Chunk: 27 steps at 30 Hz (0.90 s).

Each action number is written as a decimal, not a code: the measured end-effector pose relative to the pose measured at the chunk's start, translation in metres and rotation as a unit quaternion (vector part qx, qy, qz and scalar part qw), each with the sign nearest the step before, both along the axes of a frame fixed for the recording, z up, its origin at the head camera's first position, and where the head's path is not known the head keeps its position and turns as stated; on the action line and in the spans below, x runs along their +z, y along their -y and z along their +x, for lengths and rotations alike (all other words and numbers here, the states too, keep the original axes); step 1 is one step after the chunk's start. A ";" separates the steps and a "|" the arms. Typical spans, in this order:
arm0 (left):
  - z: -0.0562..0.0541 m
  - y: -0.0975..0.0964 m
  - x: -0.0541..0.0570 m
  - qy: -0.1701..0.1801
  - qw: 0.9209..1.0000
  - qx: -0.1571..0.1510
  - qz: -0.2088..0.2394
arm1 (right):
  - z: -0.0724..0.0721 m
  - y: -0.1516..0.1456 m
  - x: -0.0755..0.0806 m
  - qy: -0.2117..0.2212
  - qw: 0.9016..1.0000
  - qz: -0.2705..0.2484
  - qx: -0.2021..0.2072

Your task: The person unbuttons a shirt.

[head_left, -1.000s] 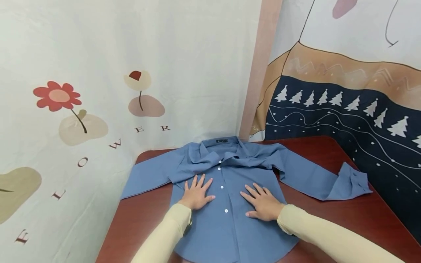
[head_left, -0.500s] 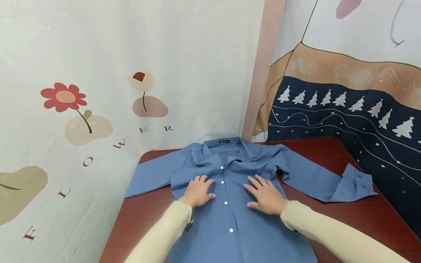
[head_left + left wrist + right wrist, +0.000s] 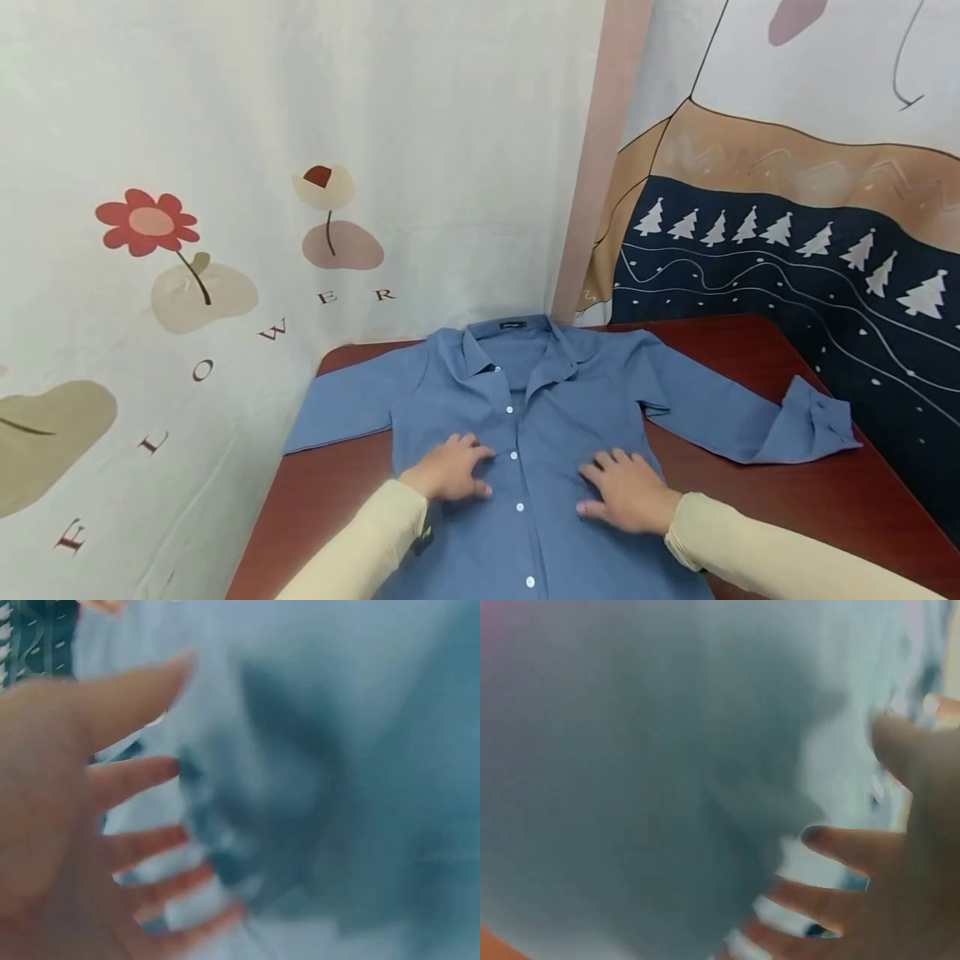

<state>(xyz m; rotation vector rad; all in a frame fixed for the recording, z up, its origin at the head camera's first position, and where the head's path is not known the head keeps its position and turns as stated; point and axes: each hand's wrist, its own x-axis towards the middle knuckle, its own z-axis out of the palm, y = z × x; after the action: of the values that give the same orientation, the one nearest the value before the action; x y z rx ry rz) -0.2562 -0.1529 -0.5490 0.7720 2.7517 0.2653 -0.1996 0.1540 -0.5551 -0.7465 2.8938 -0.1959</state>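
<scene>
A blue button-up shirt [image 3: 465, 408] lies front side up, its collar at the far edge and a row of white buttons down the middle. Over the left part of its front is my left hand [image 3: 448, 468], fingers spread and slightly bent. My right hand [image 3: 628, 490] is over the other half of the front, thumb pointing inward. Both wrist views are blurred; the left hand [image 3: 67, 817] and the right hand [image 3: 900, 847] show parted fingers just at the cloth, with nothing pinched. Whether the fingertips touch the shirt, I cannot tell.
The shirt lies on a reddish-brown table [image 3: 341, 475]. One sleeve [image 3: 348, 396] stretches left; the other sleeve [image 3: 720, 404] reaches right, its cuff [image 3: 817, 417] folded up near the table's edge. Behind stand a white flower-print curtain [image 3: 450, 167] and a dark tree-print cloth [image 3: 750, 275].
Both hands have slid down the shirt front toward me. The bunched cloth below the collar has flattened, the neck opening shows wider, and the buttons sit lower.
</scene>
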 end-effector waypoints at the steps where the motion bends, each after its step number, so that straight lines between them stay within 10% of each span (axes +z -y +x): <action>1: -0.005 -0.001 0.002 -0.027 0.999 0.003 0.022 | -0.007 0.000 0.001 -0.041 0.999 -0.006 0.001; 4: -0.025 -0.004 0.001 -0.117 0.990 0.038 0.062 | -0.038 0.000 -0.001 -0.120 0.992 -0.023 -0.015; 6: -0.035 -0.007 -0.006 -0.138 0.986 0.071 0.055 | -0.055 -0.002 -0.005 -0.095 0.995 -0.017 -0.029; 13: -0.038 -0.015 -0.021 0.016 0.996 0.092 0.007 | -0.053 -0.012 -0.012 0.063 0.996 0.008 -0.064; 18: -0.036 -0.024 -0.010 -0.052 0.995 0.084 0.024 | -0.052 -0.011 -0.007 0.001 0.996 -0.034 -0.078; 22: -0.038 -0.045 -0.007 -0.142 0.986 0.044 0.077 | -0.084 -0.001 -0.001 -0.046 0.971 -0.174 -0.156; 27: -0.035 -0.070 -0.017 -0.123 0.989 0.023 0.074 | -0.132 0.007 0.006 -0.016 0.937 -0.238 -0.253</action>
<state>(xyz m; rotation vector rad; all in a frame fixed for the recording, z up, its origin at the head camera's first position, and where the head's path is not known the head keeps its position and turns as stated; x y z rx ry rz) -0.2911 -0.0828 -0.5665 0.8290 3.0110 0.4135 -0.3319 0.1473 -0.5491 -0.0240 3.0345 -0.9731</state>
